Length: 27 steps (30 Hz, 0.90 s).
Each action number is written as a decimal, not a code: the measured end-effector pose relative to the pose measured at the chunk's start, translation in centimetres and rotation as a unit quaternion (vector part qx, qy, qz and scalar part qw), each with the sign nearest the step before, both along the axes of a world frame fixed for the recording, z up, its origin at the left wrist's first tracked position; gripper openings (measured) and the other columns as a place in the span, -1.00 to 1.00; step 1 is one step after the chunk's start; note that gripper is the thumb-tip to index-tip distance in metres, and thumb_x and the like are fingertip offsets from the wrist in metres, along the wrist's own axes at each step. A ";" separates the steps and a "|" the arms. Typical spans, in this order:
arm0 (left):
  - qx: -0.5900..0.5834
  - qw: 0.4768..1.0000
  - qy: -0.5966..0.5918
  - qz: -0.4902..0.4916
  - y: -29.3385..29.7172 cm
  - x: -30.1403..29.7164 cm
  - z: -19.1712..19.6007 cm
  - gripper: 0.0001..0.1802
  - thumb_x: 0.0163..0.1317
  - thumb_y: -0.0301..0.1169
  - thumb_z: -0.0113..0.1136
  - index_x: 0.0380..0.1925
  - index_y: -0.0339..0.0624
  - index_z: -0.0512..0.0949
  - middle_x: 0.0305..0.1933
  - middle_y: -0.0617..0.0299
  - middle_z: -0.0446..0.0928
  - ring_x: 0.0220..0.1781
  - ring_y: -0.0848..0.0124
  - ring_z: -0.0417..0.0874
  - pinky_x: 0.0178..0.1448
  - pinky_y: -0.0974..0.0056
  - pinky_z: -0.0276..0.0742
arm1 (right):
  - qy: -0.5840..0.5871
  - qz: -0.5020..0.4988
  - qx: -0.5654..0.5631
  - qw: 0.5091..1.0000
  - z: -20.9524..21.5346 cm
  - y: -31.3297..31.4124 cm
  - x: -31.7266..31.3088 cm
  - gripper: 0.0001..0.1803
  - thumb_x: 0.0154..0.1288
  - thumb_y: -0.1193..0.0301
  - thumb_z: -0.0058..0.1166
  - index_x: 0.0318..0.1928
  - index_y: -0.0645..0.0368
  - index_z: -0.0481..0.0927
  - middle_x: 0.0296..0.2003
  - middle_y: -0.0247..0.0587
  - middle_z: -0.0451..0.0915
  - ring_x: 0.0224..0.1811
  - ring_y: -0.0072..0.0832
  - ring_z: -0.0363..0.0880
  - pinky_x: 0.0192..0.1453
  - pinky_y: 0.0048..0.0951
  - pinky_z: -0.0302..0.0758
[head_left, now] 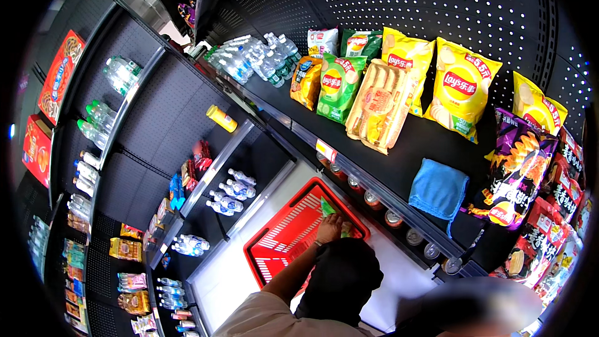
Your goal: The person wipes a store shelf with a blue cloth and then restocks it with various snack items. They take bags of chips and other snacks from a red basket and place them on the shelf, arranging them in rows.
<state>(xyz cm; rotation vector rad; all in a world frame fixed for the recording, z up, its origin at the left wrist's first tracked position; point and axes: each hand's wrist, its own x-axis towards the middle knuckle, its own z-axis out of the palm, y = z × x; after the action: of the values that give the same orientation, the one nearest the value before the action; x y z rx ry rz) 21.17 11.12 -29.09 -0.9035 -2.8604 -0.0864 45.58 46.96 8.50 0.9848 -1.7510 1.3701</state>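
Neither of my hands shows in this view. Below, a person with a dark head and a beige top [253, 319] bends over a red shopping basket [248, 251] on the pale floor. That person's hand [329, 229] reaches down into the basket, at a green snack packet [327, 206]; whether the fingers grip it is too small to tell. On the shelf above lie a clear pack of long bread rolls [379, 105], a folded blue cloth [438, 190] and a purple-black snack bag [513, 168].
Yellow chip bags [462, 87] and a green chip bag [339, 86] lean against the perforated back panel. Water bottles [259, 59] cluster at the shelf's far end. Cans [372, 199] line the level beneath. Opposite stand shelves with a yellow canister [221, 118]. A blurred shape [486, 306] fills the lower right.
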 end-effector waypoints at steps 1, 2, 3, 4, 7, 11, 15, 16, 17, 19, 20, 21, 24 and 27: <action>0.005 1.000 0.000 -0.011 -0.3 0.0 0.1 -0.61 0.13 -0.34 0.13 -0.01 -0.16 0.55 0.12 0.06 0.54 0.20 0.09 0.53 0.23 0.02 0.45 | 0.000 0.001 0.000 1.000 0.0 0.0 0.0 -0.81 0.09 0.54 0.26 -0.24 0.24 0.59 -0.56 -0.29 0.59 -0.64 -0.37 0.55 -0.50 -0.40 0.49; -0.005 1.000 -0.010 -0.021 -0.5 -0.1 0.1 -0.60 0.13 -0.34 0.13 0.01 -0.16 0.54 0.13 0.05 0.53 0.22 0.08 0.52 0.25 0.01 0.43 | -0.002 0.002 0.002 1.000 0.0 -0.1 0.1 -0.80 0.09 0.54 0.26 -0.24 0.25 0.59 -0.56 -0.29 0.59 -0.64 -0.36 0.55 -0.51 -0.39 0.48; -0.015 0.999 -0.020 -0.030 -0.7 -0.3 0.2 -0.59 0.13 -0.34 0.12 0.02 -0.16 0.53 0.15 0.05 0.52 0.23 0.07 0.50 0.27 0.00 0.41 | -0.004 0.003 0.003 1.000 0.0 -0.1 0.1 -0.80 0.09 0.54 0.26 -0.23 0.25 0.59 -0.56 -0.28 0.59 -0.64 -0.36 0.55 -0.51 -0.39 0.48; -0.025 0.998 -0.030 -0.039 -1.1 -0.4 0.3 -0.58 0.13 -0.34 0.12 0.03 -0.16 0.53 0.16 0.04 0.51 0.25 0.07 0.49 0.30 0.00 0.39 | -0.006 0.005 0.005 1.000 0.0 -0.1 0.0 -0.79 0.09 0.54 0.27 -0.23 0.25 0.59 -0.56 -0.28 0.59 -0.64 -0.36 0.55 -0.51 -0.39 0.48; -0.050 0.997 0.011 -0.059 -1.0 -1.0 0.9 -0.55 0.13 -0.35 0.11 0.07 -0.16 0.51 0.19 0.03 0.48 0.27 0.06 0.46 0.34 -0.01 0.34 | -0.013 0.000 0.017 1.000 -0.1 -0.6 0.1 -0.77 0.08 0.55 0.27 -0.21 0.26 0.59 -0.56 -0.27 0.59 -0.64 -0.35 0.54 -0.52 -0.38 0.47; -0.118 0.992 0.019 -0.049 -1.8 -2.0 1.5 -0.54 0.14 -0.37 0.10 0.09 -0.13 0.51 0.20 0.03 0.47 0.27 0.06 0.44 0.36 -0.03 0.31 | -0.033 -0.019 0.043 0.998 -0.4 -1.7 0.6 -0.75 0.08 0.56 0.27 -0.18 0.26 0.59 -0.56 -0.25 0.58 -0.65 -0.34 0.53 -0.54 -0.36 0.46; -0.087 0.994 0.028 -0.063 -2.3 -2.7 1.2 -0.60 0.14 -0.34 0.13 0.02 -0.04 0.59 0.13 0.09 0.52 0.23 0.09 0.48 0.35 -0.01 0.32 | -0.086 -0.067 0.051 0.993 -1.5 -3.9 0.2 -0.72 0.07 0.57 0.27 -0.16 0.27 0.59 -0.56 -0.24 0.57 -0.65 -0.33 0.52 -0.55 -0.35 0.45; -0.087 0.994 0.010 -0.059 -2.7 -2.9 1.0 -0.62 0.14 -0.33 0.12 -0.01 -0.03 0.61 0.12 0.09 0.54 0.22 0.09 0.49 0.34 -0.01 0.33 | -0.103 -0.077 0.010 0.992 -2.1 -4.7 -0.7 -0.78 0.05 0.61 0.21 -0.22 0.24 0.58 -0.58 -0.25 0.56 -0.68 -0.35 0.50 -0.61 -0.36 0.40; -0.083 0.994 -0.011 -0.071 -2.0 -3.4 1.0 -0.64 0.14 -0.33 0.12 -0.04 -0.02 0.62 0.11 0.10 0.55 0.21 0.09 0.50 0.33 -0.01 0.34 | -0.126 -0.090 0.053 0.987 -2.7 -4.7 -0.9 -0.64 0.12 0.60 0.25 -0.01 0.27 0.58 -0.43 -0.17 0.66 -0.61 -0.33 0.57 -0.54 -0.33 0.49; -0.067 0.992 -0.042 -0.099 -6.1 -3.1 -0.9 -0.71 0.15 -0.33 0.12 -0.14 -0.02 0.67 0.01 0.10 0.61 0.15 0.08 0.54 0.28 0.00 0.39 | -0.162 -0.089 0.059 0.981 -3.2 -5.9 -1.2 -0.64 0.14 0.58 0.23 -0.01 0.24 0.57 -0.47 -0.19 0.62 -0.57 -0.27 0.60 -0.50 -0.28 0.51; -0.092 0.991 -0.071 -0.072 -4.6 -3.2 -1.2 -0.72 0.14 -0.29 0.16 -0.16 -0.02 0.68 -0.06 0.08 0.63 0.10 0.07 0.57 0.24 -0.01 0.41 | -0.174 -0.118 0.084 0.974 -4.3 -5.9 -1.7 -0.65 0.15 0.58 0.21 -0.01 0.20 0.55 -0.48 -0.13 0.60 -0.54 -0.20 0.62 -0.48 -0.24 0.53; -0.015 0.992 -0.088 -0.094 -6.7 -3.0 -1.7 -0.73 0.13 -0.23 0.19 -0.21 -0.03 0.69 -0.07 0.06 0.62 0.09 0.08 0.58 0.21 -0.01 0.42 | -0.182 -0.121 0.097 0.971 -4.3 -6.1 -2.1 -0.65 0.16 0.58 0.19 0.00 0.17 0.52 -0.50 -0.10 0.59 -0.51 -0.14 0.63 -0.45 -0.21 0.55; -0.005 0.990 0.076 -0.120 -6.8 -2.2 -0.9 -0.76 0.01 -0.24 0.22 -0.32 -0.06 0.65 -0.13 0.12 0.61 -0.01 0.11 0.59 0.03 0.01 0.46 | -0.224 -0.161 0.143 0.950 -5.4 -5.7 -2.9 -0.72 0.22 0.53 0.16 -0.05 0.15 0.50 -0.48 -0.08 0.60 -0.46 -0.10 0.64 -0.38 -0.18 0.57; 0.047 0.990 0.075 -0.109 -8.3 -1.1 1.4 -0.78 0.06 -0.40 0.15 -0.26 -0.13 0.62 -0.10 0.06 0.58 0.00 0.06 0.57 0.10 -0.04 0.44 | -0.236 -0.193 0.170 0.937 -7.5 -5.7 -3.8 -0.74 0.23 0.51 0.15 -0.05 0.13 0.50 -0.43 -0.05 0.63 -0.40 -0.09 0.66 -0.33 -0.18 0.59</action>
<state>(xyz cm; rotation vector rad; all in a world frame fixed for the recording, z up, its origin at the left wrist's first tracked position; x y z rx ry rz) 20.07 2.84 -27.65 -1.1485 -2.5879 -0.1670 41.81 41.26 1.03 0.4467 -2.4491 1.1244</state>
